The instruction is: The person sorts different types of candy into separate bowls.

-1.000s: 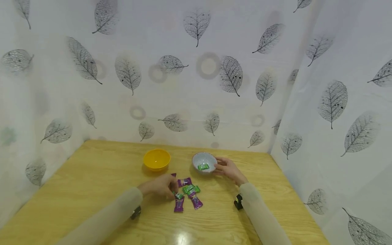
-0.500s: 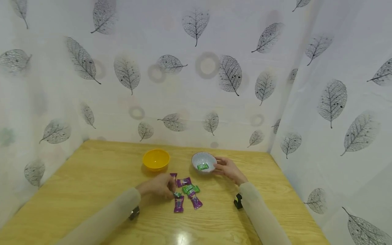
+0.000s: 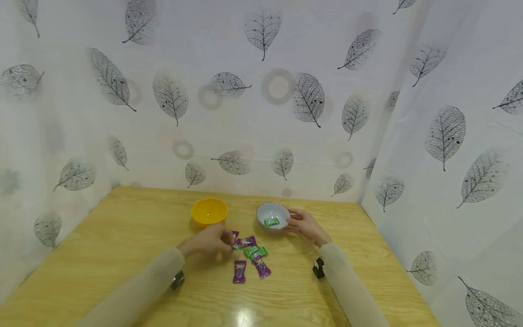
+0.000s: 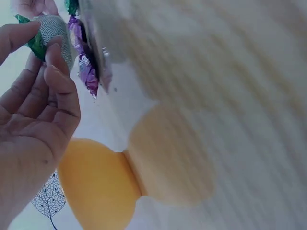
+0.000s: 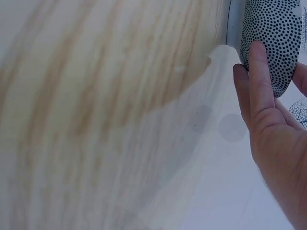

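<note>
In the head view my left hand [image 3: 210, 239] is over the table beside the candies. The left wrist view shows its thumb and forefinger pinching a green-wrapped candy [image 4: 37, 45]. My right hand [image 3: 307, 226] touches the right side of a speckled bowl [image 3: 265, 211], its fingers laid nearly straight along the outer wall in the right wrist view. Inside that bowl lies one green candy [image 3: 271, 222]. On the table are purple candies [image 3: 239, 271] and green candies [image 3: 255, 252], some overlapping. Part of one purple candy is hidden behind my left fingers.
A yellow bowl [image 3: 209, 210] stands behind my left hand, left of the speckled bowl. The wooden table [image 3: 135, 227] ends at leaf-printed curtains [image 3: 245, 127] at the back and sides. A black wrist device [image 3: 318, 268] sits under the right sleeve.
My left hand has lifted the green candy from beside the lower purple candy and moved it slightly away from me. The right hand stays at the speckled bowl.
</note>
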`<state>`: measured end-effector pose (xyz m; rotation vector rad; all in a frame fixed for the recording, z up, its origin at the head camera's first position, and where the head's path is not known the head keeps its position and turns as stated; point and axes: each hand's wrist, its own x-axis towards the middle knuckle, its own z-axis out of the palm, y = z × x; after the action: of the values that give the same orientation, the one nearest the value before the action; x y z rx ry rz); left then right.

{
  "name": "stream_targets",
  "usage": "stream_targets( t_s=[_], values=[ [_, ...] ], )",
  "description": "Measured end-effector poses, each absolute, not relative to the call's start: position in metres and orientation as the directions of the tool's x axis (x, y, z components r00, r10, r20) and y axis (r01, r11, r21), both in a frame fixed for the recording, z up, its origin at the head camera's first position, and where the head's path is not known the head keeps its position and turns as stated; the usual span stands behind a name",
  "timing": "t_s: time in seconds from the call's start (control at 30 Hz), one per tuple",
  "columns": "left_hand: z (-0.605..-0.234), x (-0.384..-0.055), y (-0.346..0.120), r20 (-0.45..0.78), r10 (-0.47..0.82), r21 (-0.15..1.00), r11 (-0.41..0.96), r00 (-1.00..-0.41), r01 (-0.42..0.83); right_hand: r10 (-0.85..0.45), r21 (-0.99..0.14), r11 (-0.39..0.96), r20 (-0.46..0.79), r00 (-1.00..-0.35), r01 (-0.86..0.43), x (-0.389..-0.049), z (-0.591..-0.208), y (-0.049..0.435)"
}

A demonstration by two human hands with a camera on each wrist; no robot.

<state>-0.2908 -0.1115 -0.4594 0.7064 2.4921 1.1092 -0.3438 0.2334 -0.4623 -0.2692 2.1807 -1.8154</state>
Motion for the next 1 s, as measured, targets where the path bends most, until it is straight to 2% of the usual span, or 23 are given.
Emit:
stream_targets(
  t_s=[0.33, 0.5, 0.8, 1.0],
  values=[
    [-0.452, -0.299, -0.104, 0.04, 0.52, 0.839, 0.447, -0.853, 0.312, -0.352, -0.983, 0.18, -0.086, -0.932, 0.023, -0.345, -0.464, 0.236],
    [-0.449, -0.302, -0.1, 0.08, 0.481, 0.832, 0.45, -0.873, 0.324, -0.363, -0.984, 0.176, -0.088, -0.928, 0.025, -0.344, -0.463, 0.236],
    [-0.449, -0.312, -0.082, 0.084, 0.382, 0.837, 0.475, -0.92, 0.273, -0.359, -0.986, 0.159, -0.097, -0.928, 0.042, -0.345, -0.463, 0.236],
    [-0.447, -0.32, -0.069, 0.136, 0.355, 0.844, 0.447, -0.925, 0.296, -0.362, -0.987, 0.158, -0.087, -0.928, 0.031, -0.344, -0.462, 0.235]
  ],
)
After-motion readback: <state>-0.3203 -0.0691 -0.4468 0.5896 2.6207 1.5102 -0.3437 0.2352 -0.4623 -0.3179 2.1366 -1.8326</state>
